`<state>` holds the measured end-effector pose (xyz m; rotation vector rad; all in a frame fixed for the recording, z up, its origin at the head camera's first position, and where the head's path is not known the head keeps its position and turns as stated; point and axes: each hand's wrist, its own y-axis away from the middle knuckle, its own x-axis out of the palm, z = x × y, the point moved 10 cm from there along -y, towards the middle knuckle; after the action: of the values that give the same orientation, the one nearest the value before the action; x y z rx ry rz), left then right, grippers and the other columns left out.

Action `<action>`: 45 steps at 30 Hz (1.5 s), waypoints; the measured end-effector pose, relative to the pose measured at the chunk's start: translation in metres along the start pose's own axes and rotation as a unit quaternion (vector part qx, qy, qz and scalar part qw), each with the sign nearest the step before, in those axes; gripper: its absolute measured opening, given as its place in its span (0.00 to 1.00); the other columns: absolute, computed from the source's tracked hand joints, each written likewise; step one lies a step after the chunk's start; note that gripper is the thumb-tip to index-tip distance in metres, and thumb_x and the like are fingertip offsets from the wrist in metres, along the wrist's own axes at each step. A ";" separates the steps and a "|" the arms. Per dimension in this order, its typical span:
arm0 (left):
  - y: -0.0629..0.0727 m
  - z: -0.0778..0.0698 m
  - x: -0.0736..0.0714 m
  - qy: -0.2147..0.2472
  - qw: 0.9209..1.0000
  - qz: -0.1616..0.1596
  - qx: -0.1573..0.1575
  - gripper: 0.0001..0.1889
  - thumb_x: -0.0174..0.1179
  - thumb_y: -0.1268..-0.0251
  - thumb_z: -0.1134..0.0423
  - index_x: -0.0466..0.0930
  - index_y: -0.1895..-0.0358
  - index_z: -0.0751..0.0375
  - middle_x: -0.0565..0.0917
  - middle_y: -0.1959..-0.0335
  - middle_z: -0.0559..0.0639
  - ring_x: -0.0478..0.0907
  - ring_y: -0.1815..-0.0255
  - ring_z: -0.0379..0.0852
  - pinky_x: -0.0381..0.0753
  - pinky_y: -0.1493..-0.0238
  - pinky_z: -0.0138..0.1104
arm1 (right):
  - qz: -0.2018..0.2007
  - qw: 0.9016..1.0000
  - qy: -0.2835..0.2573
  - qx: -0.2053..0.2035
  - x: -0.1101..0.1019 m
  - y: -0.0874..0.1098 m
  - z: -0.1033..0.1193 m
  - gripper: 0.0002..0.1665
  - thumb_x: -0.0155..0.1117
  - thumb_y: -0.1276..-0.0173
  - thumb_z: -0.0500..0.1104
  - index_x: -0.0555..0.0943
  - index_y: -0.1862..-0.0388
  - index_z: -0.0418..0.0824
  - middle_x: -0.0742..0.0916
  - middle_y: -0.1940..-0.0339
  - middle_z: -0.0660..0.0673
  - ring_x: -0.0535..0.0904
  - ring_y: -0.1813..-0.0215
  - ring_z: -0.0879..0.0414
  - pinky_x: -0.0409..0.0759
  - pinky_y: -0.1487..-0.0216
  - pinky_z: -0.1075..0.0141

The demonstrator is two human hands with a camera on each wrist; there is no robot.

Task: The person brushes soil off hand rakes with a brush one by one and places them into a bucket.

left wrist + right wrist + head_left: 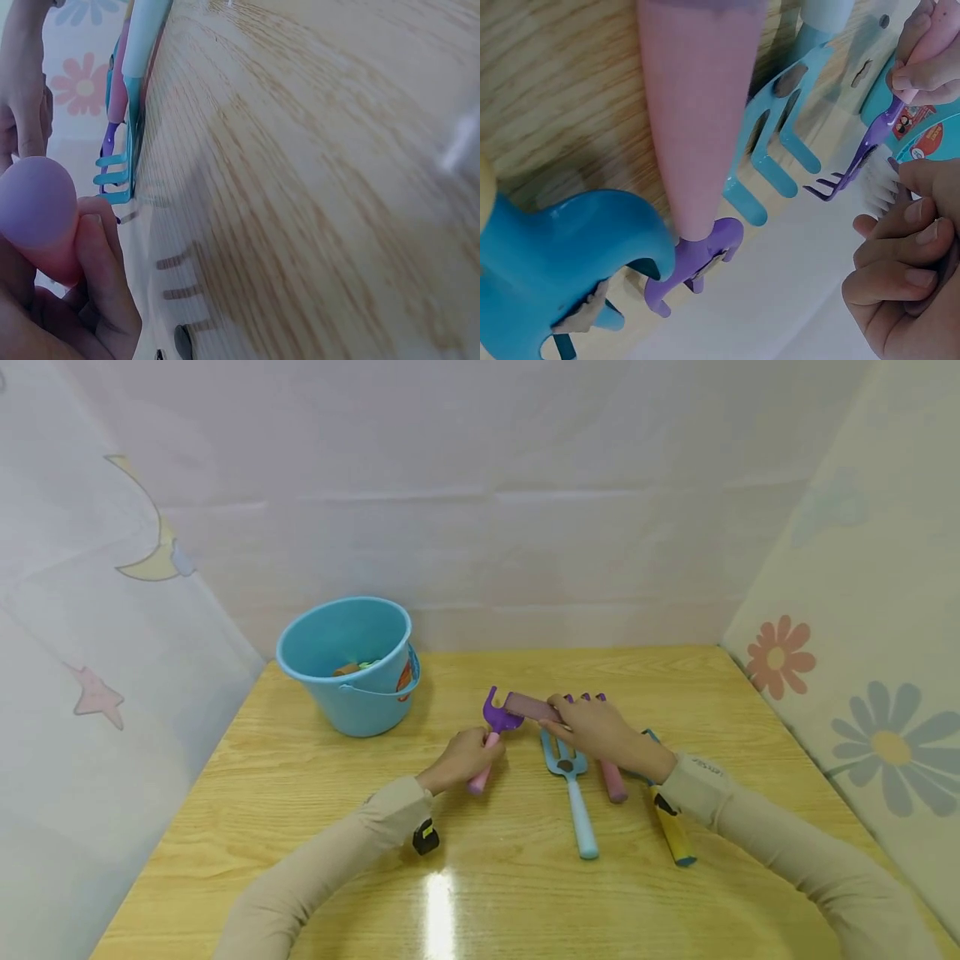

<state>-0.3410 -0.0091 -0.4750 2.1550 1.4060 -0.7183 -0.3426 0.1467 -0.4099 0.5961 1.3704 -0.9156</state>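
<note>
My left hand (pixel 463 757) grips the pink handle of a small purple toy hand rake (pixel 495 717), held above the table with its tines pointing away. The rounded handle end (pixel 37 202) fills the near left of the left wrist view. My right hand (pixel 600 728) holds a scrub brush (pixel 528 707) by its mauve back. White bristles (pixel 879 184) touch the purple rake head in the right wrist view. Below the right hand lie a light blue toy rake (pixel 581 818) with a brown patch on its head and a second pink-handled purple rake (pixel 613 783).
A blue bucket (pixel 367 706) stands at the back left, with brown and green pieces (pixel 347 669) inside. On the right lies a yellow-handled blue rake (pixel 675 835), partly under the right forearm. Fabric walls (pixel 480 552) enclose the wooden table (pixel 315 827).
</note>
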 end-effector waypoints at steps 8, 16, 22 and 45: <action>0.005 -0.002 -0.003 0.014 1.000 0.007 0.005 0.11 0.54 0.30 0.57 0.74 0.66 0.62 0.76 0.83 0.49 0.70 0.87 0.39 0.69 0.85 0.29 | -0.007 1.000 -0.005 0.005 -0.002 0.003 -0.003 0.27 0.59 0.25 0.52 0.76 0.42 0.31 0.72 0.87 0.53 0.64 0.87 0.61 0.58 0.86 0.70; 0.006 -0.003 -0.007 0.010 1.000 0.004 0.003 0.11 0.54 0.31 0.57 0.73 0.66 0.62 0.76 0.81 0.49 0.71 0.86 0.39 0.70 0.85 0.29 | -0.029 1.000 -0.008 0.002 -0.011 0.002 -0.001 0.27 0.57 0.24 0.53 0.75 0.42 0.31 0.72 0.87 0.53 0.63 0.87 0.62 0.58 0.86 0.70; 0.006 -0.005 -0.012 0.000 1.000 -0.001 0.001 0.11 0.54 0.31 0.57 0.75 0.65 0.63 0.77 0.79 0.50 0.72 0.85 0.39 0.72 0.84 0.29 | -0.045 0.999 -0.010 -0.014 -0.014 0.003 0.004 0.27 0.57 0.24 0.53 0.76 0.41 0.31 0.67 0.91 0.55 0.55 0.89 0.64 0.53 0.87 0.71; 0.011 -0.010 -0.048 -0.084 0.996 0.024 0.001 0.18 0.60 0.32 0.52 0.82 0.74 0.63 0.76 0.87 0.46 0.70 0.89 0.37 0.68 0.83 0.27 | -0.067 0.998 -0.007 -0.006 -0.019 0.019 -0.014 0.25 0.60 0.26 0.53 0.77 0.45 0.33 0.69 0.88 0.54 0.62 0.86 0.61 0.59 0.84 0.67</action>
<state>-0.3457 -0.0390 -0.4356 2.0691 1.2637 -0.8600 -0.3342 0.1720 -0.3963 0.4922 1.4143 -1.0172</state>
